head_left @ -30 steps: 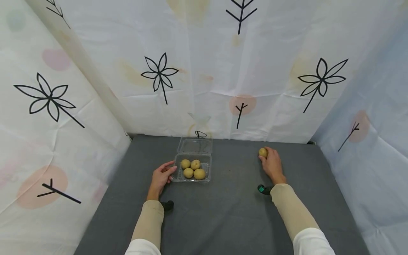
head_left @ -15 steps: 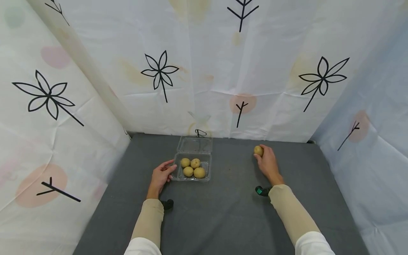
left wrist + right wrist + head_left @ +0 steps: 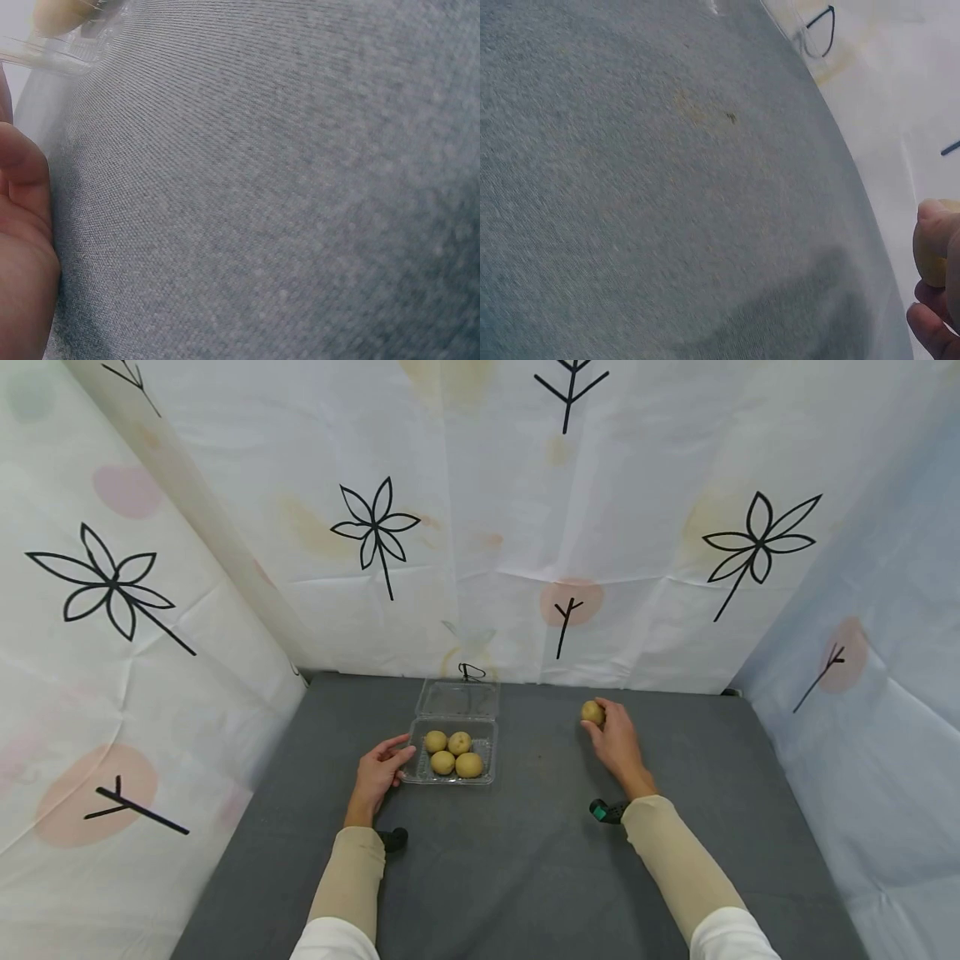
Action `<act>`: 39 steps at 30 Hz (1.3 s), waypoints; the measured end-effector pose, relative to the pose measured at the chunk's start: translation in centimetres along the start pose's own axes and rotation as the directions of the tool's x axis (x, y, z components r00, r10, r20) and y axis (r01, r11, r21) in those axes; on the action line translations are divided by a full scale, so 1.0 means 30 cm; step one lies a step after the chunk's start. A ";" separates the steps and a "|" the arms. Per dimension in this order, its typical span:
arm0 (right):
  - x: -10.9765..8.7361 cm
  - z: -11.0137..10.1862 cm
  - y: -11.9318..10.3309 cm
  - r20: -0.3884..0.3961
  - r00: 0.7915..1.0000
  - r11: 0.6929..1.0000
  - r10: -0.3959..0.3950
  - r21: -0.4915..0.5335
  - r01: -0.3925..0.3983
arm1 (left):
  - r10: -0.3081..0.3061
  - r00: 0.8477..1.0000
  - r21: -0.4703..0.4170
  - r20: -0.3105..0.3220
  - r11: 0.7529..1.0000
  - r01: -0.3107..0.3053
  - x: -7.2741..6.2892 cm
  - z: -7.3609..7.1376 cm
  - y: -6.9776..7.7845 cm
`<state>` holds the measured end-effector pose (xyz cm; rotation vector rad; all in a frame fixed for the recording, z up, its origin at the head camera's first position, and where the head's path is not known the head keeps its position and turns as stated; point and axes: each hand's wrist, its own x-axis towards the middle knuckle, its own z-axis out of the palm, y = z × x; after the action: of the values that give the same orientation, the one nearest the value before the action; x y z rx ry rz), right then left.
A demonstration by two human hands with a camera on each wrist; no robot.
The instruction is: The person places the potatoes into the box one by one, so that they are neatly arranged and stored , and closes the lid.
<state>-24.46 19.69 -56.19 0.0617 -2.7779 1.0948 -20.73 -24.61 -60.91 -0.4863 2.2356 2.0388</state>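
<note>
A clear plastic clamshell container (image 3: 489, 752) lies on the table, its lid (image 3: 457, 698) folded back toward the curtain. Several small yellow potatoes (image 3: 469, 766) are grouped inside its base. My left hand (image 3: 378, 775) holds the container's left edge, the thumb at the rim. In the left wrist view, part of the container (image 3: 45, 56) shows beyond that hand (image 3: 22, 247). To the right, my right hand (image 3: 618, 743) grips another potato (image 3: 592, 712) between thumb and fingers. The right wrist view shows the potato (image 3: 930, 259) at its edge, partly covered by the fingers.
A grey cloth covers the table (image 3: 517, 860). White patterned curtains (image 3: 450, 527) enclose it at the back and on both sides. Dark wrist-worn devices (image 3: 607, 812) sit at both sleeves' cuffs.
My right hand has moved left with the potato, closer to the container. The left hand and the container have stayed in place.
</note>
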 end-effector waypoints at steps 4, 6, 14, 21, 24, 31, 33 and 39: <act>-0.008 0.010 -0.019 0.003 1.000 0.999 -0.027 0.021 0.027 | -0.003 1.000 0.008 0.002 1.000 0.003 -0.001 0.002 0.004; -0.012 0.018 -0.027 0.004 0.999 0.999 -0.043 0.023 0.043 | -0.003 1.000 0.010 0.006 1.000 0.003 -0.002 0.002 0.005; -0.033 0.040 -0.056 0.001 0.996 0.995 -0.089 0.038 0.089 | 0.006 1.000 0.003 0.005 1.000 -0.006 -0.006 0.003 0.001; -0.048 0.042 -0.090 0.029 0.992 0.992 -0.123 0.043 0.121 | 0.010 1.000 -0.005 0.006 1.000 -0.010 -0.006 0.004 -0.002; -0.051 0.045 -0.108 0.039 0.991 0.991 -0.130 0.048 0.128 | 0.005 1.000 -0.010 0.010 1.000 -0.005 -0.008 0.003 0.002; -0.056 0.064 -0.157 0.085 0.988 0.990 -0.131 0.070 0.125 | -0.009 0.999 -0.017 0.049 1.000 0.010 -0.041 -0.004 0.054; -0.058 0.070 -0.173 0.097 0.987 0.988 -0.130 0.094 0.121 | -0.012 0.998 -0.013 0.057 1.000 0.012 -0.053 -0.004 0.075; -0.062 0.096 -0.204 0.107 0.982 0.984 -0.154 0.102 0.143 | -0.023 0.998 -0.002 0.056 1.000 0.023 -0.072 -0.001 0.102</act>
<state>-22.40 13.22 -54.43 0.3478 -2.7643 1.2184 -19.56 -24.04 -57.40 -0.4474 2.1854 2.0192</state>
